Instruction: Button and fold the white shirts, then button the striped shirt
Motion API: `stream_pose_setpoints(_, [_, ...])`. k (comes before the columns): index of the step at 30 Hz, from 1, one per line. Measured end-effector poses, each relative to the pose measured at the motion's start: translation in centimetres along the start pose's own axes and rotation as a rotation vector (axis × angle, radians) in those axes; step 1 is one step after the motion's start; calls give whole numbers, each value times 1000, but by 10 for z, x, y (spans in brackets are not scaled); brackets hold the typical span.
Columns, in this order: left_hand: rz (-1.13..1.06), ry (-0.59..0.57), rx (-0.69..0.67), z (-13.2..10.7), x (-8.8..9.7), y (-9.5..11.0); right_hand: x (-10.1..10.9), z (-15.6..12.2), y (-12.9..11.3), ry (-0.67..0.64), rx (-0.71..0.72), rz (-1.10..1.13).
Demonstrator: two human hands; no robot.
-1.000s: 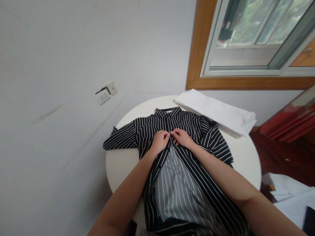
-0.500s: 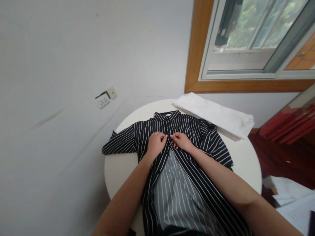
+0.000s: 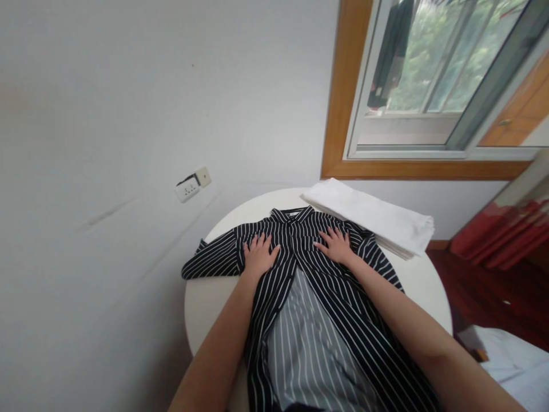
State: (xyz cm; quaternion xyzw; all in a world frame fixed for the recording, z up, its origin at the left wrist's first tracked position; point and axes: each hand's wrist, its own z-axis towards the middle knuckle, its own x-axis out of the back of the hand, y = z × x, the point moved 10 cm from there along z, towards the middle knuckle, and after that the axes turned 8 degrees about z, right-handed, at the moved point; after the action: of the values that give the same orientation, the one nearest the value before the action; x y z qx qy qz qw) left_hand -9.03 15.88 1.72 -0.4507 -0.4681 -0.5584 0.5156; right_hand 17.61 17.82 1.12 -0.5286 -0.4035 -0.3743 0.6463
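A black shirt with white stripes lies face up on a round white table, its collar pointing toward the wall. The front is closed near the collar and parts lower down, showing the grey striped inside of the back. My left hand rests flat with fingers spread on the left chest of the shirt as I see it. On the other side of the front opening, my right hand lies with spread fingers on the chest. Neither hand grips the cloth.
Folded white cloth lies at the table's back right edge, close to the shirt's right sleeve. Behind the table is a wall with a socket and a wood-framed window. White sheets are at lower right, near a red curtain.
My hands have let go of the shirt's front edges at the middle. They have moved apart to either side and now lie flat on the chest. The view has tilted up slightly.
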Motion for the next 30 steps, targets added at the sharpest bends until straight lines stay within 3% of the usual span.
stream_pose_setpoints(3, [13,-37,-3,5,-4,-1,-11,4,8,-45,6,-36])
stream_pose_setpoints(12, [25,-75,-17,28,-6,-3,-11,21,-1,-19,32,-45])
stream_pose_setpoints(16, [48,69,-31,25,18,7,0,22,-13,26,55,-46])
stream_pose_setpoints(20, [-8,233,-185,4,55,29,37,2,-48,174,214,-14])
stream_pose_setpoints(22, [-116,198,-265,-8,63,37,47,-15,-72,152,328,72])
stream_pose_setpoints(25, [-314,44,-346,-23,61,48,46,-44,-102,29,433,228])
stream_pose_setpoints(27, [-383,-45,-370,-33,56,56,36,-60,-114,-48,445,277])
stream_pose_setpoints(30, [-359,-71,-382,-43,50,66,17,-73,-112,-125,365,250])
